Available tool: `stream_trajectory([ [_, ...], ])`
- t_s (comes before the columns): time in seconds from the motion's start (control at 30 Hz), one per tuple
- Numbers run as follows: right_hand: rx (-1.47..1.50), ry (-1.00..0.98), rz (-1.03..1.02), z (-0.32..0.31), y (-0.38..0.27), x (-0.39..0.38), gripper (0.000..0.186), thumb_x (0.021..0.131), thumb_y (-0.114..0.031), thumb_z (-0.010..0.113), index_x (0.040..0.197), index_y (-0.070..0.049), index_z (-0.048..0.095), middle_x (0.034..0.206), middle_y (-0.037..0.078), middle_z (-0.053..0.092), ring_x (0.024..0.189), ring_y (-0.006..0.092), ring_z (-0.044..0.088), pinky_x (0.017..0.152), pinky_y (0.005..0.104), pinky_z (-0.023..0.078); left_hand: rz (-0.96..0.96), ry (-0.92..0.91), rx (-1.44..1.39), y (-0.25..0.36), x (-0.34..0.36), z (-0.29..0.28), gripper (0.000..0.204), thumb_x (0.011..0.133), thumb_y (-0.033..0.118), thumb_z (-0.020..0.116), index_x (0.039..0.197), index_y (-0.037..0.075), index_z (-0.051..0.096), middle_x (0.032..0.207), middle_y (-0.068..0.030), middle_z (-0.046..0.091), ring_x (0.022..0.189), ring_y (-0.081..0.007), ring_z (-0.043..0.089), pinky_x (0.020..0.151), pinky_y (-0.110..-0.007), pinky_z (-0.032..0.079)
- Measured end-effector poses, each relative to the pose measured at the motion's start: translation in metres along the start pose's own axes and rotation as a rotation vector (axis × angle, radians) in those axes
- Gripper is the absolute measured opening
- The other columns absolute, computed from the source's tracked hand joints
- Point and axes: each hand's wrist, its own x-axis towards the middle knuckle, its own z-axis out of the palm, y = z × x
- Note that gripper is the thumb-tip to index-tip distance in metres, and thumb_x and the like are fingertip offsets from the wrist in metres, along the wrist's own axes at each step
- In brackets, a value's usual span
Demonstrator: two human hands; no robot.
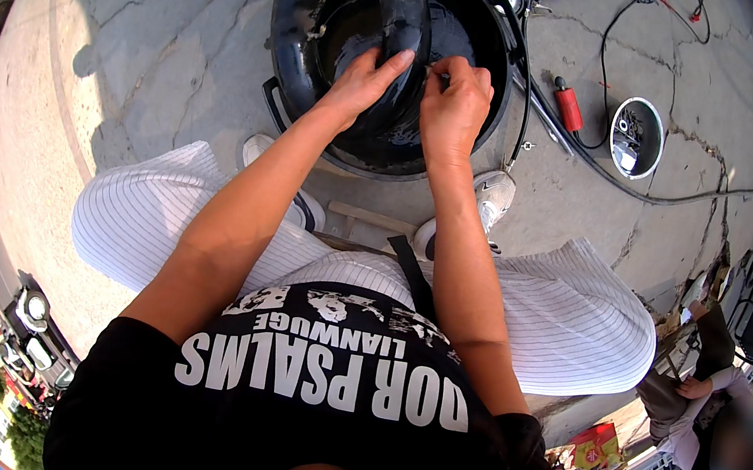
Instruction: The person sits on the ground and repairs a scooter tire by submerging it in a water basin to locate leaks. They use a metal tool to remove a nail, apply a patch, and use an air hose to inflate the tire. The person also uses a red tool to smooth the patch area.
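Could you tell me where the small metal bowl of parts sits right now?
In the head view, the metal bowl sits on the cracked pavement upper right, beside the red-handled tool.

inner tube (397, 9) cut off at top, left hand (363, 81) fingertips hidden behind it

Harsh sunlight, hard shadows on pavement (136, 42); strong fisheye bending, black vignette, rim blurred.

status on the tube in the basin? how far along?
Done: black tube is out and dipped in the basin of water. In hand: left hand and right hand both grip one wet section. Left: most of the loop sits above the water; no patch visible.
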Motion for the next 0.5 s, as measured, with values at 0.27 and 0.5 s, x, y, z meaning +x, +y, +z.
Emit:
stream_trajectory([
  [0.27,0.016,0.045,-0.033,-0.0011,0.0014,0.0036,0.012,0.067,0.002,0.067,0.07,-0.005,0.057,0.07,0.008,0.059,0.074,0.0271,0.052,0.07,0.0361,0.037,-0.008,-0.032,-0.078,0.0029,-0.0018,0.0,0.068,0.084,0.055,0.057,0.115,-0.005,0.054,0.111,-0.0155,0.058,0.105,-0.0203,0.053,0.092,-0.03,0.039],
  [0.5,0.025,0.024,-0.026,-0.0012,-0.001,0.0016,0.012,0.068,0.002,0.066,0.069,-0.005,0.056,0.068,0.009,0.058,0.073,0.0273,0.052,0.069,0.0364,0.037,-0.003,-0.027,-0.11,0.0043,-0.0024,0.0012,0.066,0.083,0.055,0.058,0.111,-0.005,0.055,0.105,-0.0137,0.059,0.099,-0.0186,0.054,0.088,-0.03,0.041],
])
